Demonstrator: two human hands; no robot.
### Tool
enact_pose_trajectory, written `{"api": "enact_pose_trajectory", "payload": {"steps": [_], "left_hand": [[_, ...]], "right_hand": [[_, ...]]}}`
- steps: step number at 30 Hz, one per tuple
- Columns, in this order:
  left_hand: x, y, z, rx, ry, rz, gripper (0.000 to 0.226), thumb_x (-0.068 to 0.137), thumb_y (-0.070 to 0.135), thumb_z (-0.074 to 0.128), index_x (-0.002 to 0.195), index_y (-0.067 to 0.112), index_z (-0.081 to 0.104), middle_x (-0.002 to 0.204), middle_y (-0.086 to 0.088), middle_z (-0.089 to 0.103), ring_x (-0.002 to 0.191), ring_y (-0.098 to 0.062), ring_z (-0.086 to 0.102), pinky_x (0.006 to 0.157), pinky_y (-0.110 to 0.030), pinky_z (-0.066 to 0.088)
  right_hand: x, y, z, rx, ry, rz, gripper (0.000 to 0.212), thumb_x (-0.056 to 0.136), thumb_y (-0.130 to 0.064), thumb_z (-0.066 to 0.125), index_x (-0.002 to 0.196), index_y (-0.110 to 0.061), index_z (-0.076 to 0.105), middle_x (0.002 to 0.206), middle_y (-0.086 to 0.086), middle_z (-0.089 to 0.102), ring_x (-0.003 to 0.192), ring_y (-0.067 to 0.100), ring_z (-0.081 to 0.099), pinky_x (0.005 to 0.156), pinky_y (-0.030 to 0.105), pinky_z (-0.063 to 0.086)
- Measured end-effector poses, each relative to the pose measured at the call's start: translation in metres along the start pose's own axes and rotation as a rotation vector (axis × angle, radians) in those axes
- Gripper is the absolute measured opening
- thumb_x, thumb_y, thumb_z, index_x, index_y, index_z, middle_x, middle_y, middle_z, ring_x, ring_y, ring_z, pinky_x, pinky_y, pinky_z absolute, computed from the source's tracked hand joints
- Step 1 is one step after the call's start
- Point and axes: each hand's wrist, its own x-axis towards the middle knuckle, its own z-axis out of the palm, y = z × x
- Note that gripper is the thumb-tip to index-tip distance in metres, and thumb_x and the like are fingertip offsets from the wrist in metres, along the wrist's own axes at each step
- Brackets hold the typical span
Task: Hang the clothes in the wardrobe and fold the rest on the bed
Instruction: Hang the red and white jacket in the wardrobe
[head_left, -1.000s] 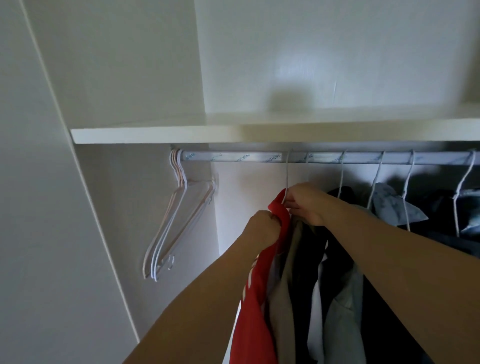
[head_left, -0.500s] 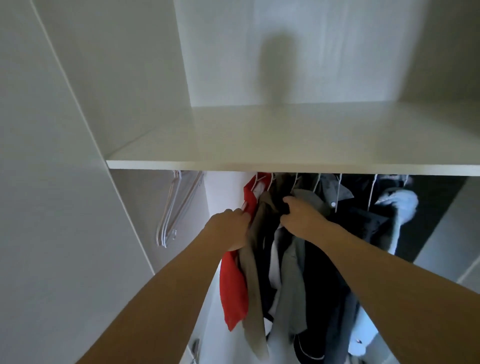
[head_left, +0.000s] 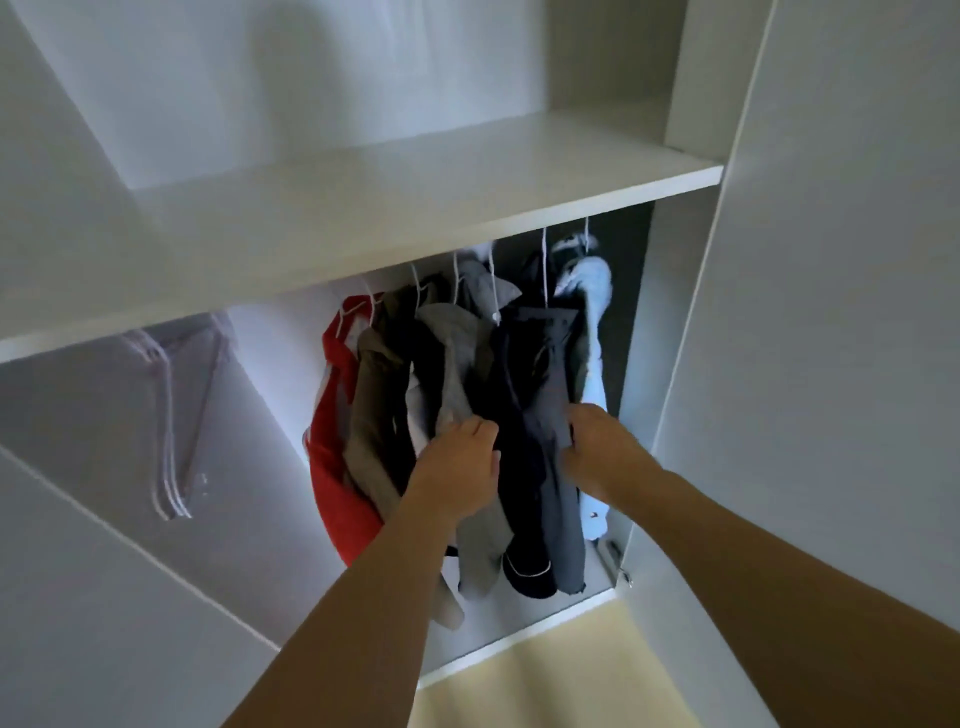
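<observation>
Lowered since earlier: left hand (head_left: 457, 467) and right hand (head_left: 605, 449), fingers curled into the hanging clothes (head_left: 519, 415) (wardrobe (head_left: 363, 234) rail hidden). Step: straightening hung garments. Next: release, fetch remaining clothes.

White panel walls (head_left: 841, 260), pale yellow floor (head_left: 561, 686), dim light.

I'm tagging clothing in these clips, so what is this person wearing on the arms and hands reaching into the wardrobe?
Nothing that shows. Both forearms are bare from the bottom edge of the picture up to the wrists, with no sleeve or cuff in view. The left hand and the right hand wear no gloves, and no watch, bracelet or ring can be seen on them. Any sleeves would end above what the camera shows.
</observation>
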Motion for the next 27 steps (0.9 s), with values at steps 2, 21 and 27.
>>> {"api": "enact_pose_trajectory", "payload": {"steps": [2, 21, 27], "left_hand": [[0.008, 0.015, 0.012, -0.008, -0.021, 0.08, 0.038, 0.1, 0.029, 0.039, 0.132, 0.01, 0.044, 0.131, -0.007, 0.047, 0.116, -0.027, 0.048, 0.092, -0.04, 0.045], [-0.067, 0.201, 0.092, 0.026, -0.475, 0.732, 0.037, 0.1, 0.03, 0.036, 0.134, 0.015, 0.039, 0.136, -0.002, 0.042, 0.118, -0.023, 0.045, 0.086, -0.037, 0.043], [-0.167, 0.317, 0.105, 0.114, -0.547, 0.968, 0.039, 0.1, 0.03, 0.039, 0.134, 0.013, 0.039, 0.138, -0.005, 0.043, 0.121, -0.027, 0.045, 0.093, -0.04, 0.044]], "right_hand": [[-0.015, 0.011, 0.002, -0.03, 0.012, 0.099, 0.037, 0.089, -0.008, 0.046, 0.125, -0.006, 0.049, 0.126, 0.011, 0.05, 0.116, 0.031, 0.05, 0.09, 0.033, 0.046], [-0.265, 0.12, 0.05, 0.124, 0.194, 0.808, 0.059, 0.089, -0.011, 0.044, 0.146, -0.015, 0.029, 0.15, 0.004, 0.033, 0.136, 0.025, 0.033, 0.108, 0.03, 0.03], [-0.425, 0.153, 0.064, 0.208, 0.275, 1.015, 0.058, 0.089, -0.012, 0.044, 0.145, -0.015, 0.029, 0.147, 0.005, 0.036, 0.132, 0.025, 0.037, 0.103, 0.028, 0.033]]}}
